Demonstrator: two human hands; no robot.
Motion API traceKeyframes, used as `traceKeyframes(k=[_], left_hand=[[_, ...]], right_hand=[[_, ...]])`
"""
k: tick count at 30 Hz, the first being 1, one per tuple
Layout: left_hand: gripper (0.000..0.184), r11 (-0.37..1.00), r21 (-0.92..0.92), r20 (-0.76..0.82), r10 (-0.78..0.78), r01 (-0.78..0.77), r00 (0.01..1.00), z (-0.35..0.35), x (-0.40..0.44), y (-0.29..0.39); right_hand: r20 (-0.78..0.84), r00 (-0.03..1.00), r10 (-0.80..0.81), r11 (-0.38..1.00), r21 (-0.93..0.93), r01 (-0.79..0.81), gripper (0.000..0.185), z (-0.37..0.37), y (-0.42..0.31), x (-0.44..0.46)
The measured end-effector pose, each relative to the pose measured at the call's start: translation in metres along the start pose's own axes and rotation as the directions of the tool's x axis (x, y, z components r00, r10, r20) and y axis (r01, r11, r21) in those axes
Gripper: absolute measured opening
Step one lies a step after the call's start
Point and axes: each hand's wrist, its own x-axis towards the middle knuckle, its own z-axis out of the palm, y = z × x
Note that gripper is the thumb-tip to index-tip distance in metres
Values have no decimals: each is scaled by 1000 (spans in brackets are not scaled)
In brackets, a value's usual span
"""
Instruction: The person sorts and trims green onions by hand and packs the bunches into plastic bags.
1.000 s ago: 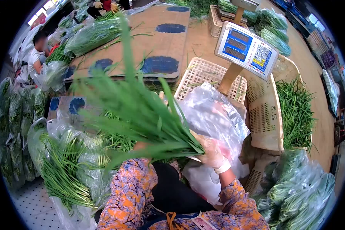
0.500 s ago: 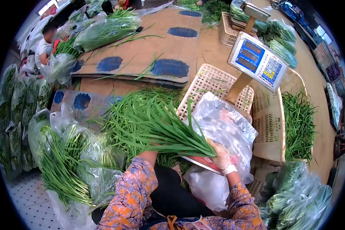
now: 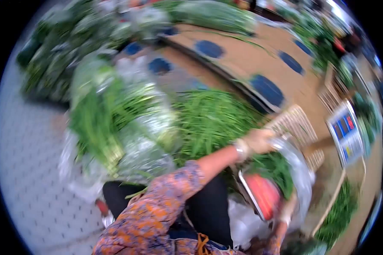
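My left hand (image 3: 259, 142), in a pale glove, reaches across to the clear plastic bag (image 3: 300, 178) and grips its upper edge. A bunch of garlic chives (image 3: 276, 170) lies over the scale, partly inside the bag's opening. At the lower end of that bunch is my right hand (image 3: 287, 208), blurred, its fingers closed around the stems as far as I can see. Beneath both hands shows the scale's pan with a red surface (image 3: 263, 193). A heap of loose garlic chives (image 3: 217, 121) lies left of my left hand.
The scale's display (image 3: 347, 134) stands at the right, beside a cream plastic basket (image 3: 295, 121). More greens in clear bags (image 3: 115, 114) lie at the left. A brown board with blue patches (image 3: 238, 51) spans the back. Cut greens (image 3: 340, 208) fill another basket at lower right.
The view has swung left and blurred. The garlic chives moved from in front of me to the bag over the scale. My left hand now holds the bag's edge.
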Motion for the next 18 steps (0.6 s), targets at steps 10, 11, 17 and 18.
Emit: traceKeyframes(k=[10,11,17,18], left_hand=[[65,952,144,-289,303,-272,908,-43,-74,10],[60,969,129,-343,241,-209,908,-44,-92,-2],[28,978,193,-775,99,85,624,-78,-274,-92],[31,973,180,-855,83,142,512,-85,-311,-105]], right_hand=[[-175,896,-408,829,-482,283,48,3,-20,-21],[-165,889,-427,819,-487,303,48,4,-38,-26],[382,884,-271,945,278,170,40,51,-196,-68],[410,841,-352,925,289,246,41,60,-233,-78]])
